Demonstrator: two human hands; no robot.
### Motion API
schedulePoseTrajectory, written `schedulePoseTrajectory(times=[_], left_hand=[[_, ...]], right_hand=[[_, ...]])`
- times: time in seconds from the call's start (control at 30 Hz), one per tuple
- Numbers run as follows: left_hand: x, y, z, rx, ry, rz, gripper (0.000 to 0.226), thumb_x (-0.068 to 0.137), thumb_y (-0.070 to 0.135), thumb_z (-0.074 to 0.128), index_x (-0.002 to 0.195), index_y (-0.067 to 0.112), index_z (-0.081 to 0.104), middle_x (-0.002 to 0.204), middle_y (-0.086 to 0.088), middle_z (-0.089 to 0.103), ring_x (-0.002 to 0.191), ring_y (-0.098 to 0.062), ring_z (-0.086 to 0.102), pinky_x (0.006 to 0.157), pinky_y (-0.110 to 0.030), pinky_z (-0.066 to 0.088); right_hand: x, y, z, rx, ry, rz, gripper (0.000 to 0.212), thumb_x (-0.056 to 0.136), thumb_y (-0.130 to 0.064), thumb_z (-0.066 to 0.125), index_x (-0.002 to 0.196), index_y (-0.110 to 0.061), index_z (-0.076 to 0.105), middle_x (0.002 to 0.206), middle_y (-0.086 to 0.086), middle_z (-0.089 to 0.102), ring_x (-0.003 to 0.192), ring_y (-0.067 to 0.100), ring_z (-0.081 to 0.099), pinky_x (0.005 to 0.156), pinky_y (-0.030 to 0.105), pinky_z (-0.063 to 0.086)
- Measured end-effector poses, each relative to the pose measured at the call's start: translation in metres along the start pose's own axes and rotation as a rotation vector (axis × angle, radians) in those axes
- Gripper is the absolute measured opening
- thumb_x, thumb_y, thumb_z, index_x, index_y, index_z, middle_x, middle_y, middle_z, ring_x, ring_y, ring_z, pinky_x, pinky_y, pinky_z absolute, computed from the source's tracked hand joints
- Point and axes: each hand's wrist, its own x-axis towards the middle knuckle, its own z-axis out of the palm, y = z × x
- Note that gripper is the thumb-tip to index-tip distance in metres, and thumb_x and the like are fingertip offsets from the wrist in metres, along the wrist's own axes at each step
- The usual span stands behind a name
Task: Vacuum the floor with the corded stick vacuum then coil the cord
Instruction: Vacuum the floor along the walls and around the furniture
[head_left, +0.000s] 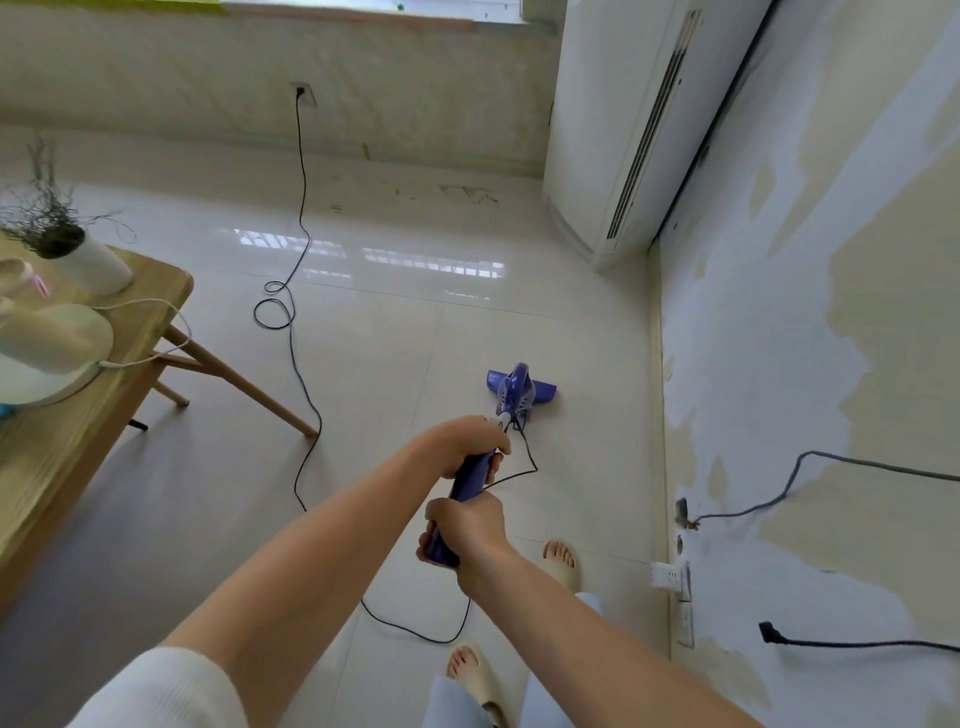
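A purple corded stick vacuum (514, 395) stands with its floor head flat on the pale tiled floor (405, 332), close to the right wall. My left hand (460, 444) grips the upper part of the purple handle. My right hand (467, 525) grips the handle's lower end, nearer to me. The black cord (301, 364) runs from the handle down past my feet, curves left across the floor, makes two loose loops and rises to a wall socket (302, 94) on the far wall, where it is plugged in.
A wooden table (104, 374) with a white lamp base and a vase stands at the left, its legs near the cord. A tall white air conditioner (623, 130) fills the far right corner. Loose cables and a white socket (667, 574) hang on the right wall.
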Motion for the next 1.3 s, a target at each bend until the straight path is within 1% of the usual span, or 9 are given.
schedulePoseTrajectory(times=[0.13,0.27,0.37,0.47,0.57,0.7,0.83,1.03,1.3], left_hand=[[0.030,0.036,0.006,-0.021,0.042,0.046,0.007,0.094,0.004,0.047,0.099,0.008,0.044,0.064,-0.009,0.048,0.052,-0.017,0.044,0.052,-0.028,0.045],[0.059,0.084,0.017,-0.070,0.082,0.064,0.010,0.091,0.002,0.048,0.099,0.007,0.045,0.062,-0.010,0.050,0.052,-0.019,0.046,0.055,-0.030,0.047],[0.075,0.123,0.033,-0.026,0.083,0.065,0.007,0.085,-0.002,0.045,0.084,0.005,0.046,0.061,-0.012,0.050,0.051,-0.023,0.047,0.059,-0.031,0.046],[0.078,0.160,0.043,0.019,0.019,0.009,0.016,0.086,-0.002,0.045,0.072,0.005,0.045,0.060,-0.012,0.049,0.052,-0.022,0.046,0.060,-0.030,0.045],[0.072,0.180,0.039,-0.006,-0.025,-0.067,0.019,0.089,0.002,0.048,0.071,0.008,0.046,0.057,-0.007,0.048,0.050,-0.015,0.044,0.056,-0.023,0.043],[0.075,0.191,0.021,-0.094,-0.031,-0.089,0.009,0.091,0.002,0.050,0.086,0.008,0.048,0.057,-0.004,0.046,0.051,-0.011,0.040,0.054,-0.020,0.041],[0.095,0.203,0.015,-0.103,0.015,-0.063,0.008,0.092,0.001,0.049,0.095,0.008,0.046,0.062,-0.005,0.046,0.051,-0.011,0.040,0.049,-0.021,0.042],[0.142,0.219,0.044,-0.193,0.112,0.009,0.009,0.092,0.001,0.042,0.086,0.007,0.044,0.062,-0.008,0.048,0.051,-0.015,0.043,0.051,-0.027,0.043],[0.151,0.225,0.081,-0.182,0.090,0.058,0.013,0.085,-0.005,0.044,0.076,0.005,0.044,0.061,-0.014,0.049,0.053,-0.025,0.048,0.061,-0.033,0.046]], right_hand=[[0.032,-0.035,-0.022,-0.052,0.028,0.012,0.019,0.080,0.010,0.046,0.083,-0.008,0.042,0.065,0.009,0.047,0.049,0.021,0.048,0.047,0.025,0.045],[0.057,-0.085,-0.052,-0.158,0.057,-0.021,0.020,0.079,0.010,0.046,0.087,-0.009,0.042,0.068,0.010,0.047,0.044,0.019,0.046,0.044,0.024,0.043],[0.061,-0.122,-0.076,-0.156,0.097,-0.026,0.020,0.081,0.009,0.047,0.088,-0.009,0.042,0.075,0.011,0.046,0.048,0.018,0.044,0.043,0.022,0.042],[0.052,-0.155,-0.092,-0.074,0.065,0.001,0.018,0.083,0.009,0.047,0.085,-0.008,0.043,0.068,0.010,0.046,0.049,0.018,0.044,0.043,0.022,0.043],[0.043,-0.176,-0.093,-0.049,-0.013,0.022,0.019,0.084,0.010,0.049,0.089,-0.008,0.043,0.068,0.009,0.045,0.050,0.018,0.043,0.043,0.022,0.044],[0.050,-0.190,-0.082,-0.053,-0.064,0.017,0.020,0.083,0.011,0.049,0.090,-0.007,0.042,0.068,0.010,0.043,0.051,0.019,0.043,0.043,0.022,0.044],[0.072,-0.205,-0.084,-0.121,-0.063,0.000,0.019,0.083,0.008,0.049,0.092,-0.008,0.042,0.071,0.011,0.045,0.050,0.018,0.047,0.044,0.024,0.047],[0.123,-0.225,-0.131,-0.312,-0.036,0.008,0.024,0.083,0.012,0.050,0.083,-0.010,0.040,0.069,0.012,0.046,0.052,0.021,0.047,0.044,0.025,0.045],[0.127,-0.225,-0.179,-0.430,0.004,-0.015,0.023,0.083,0.006,0.056,0.099,-0.006,0.045,0.067,0.011,0.052,0.050,0.019,0.052,0.044,0.025,0.049]])
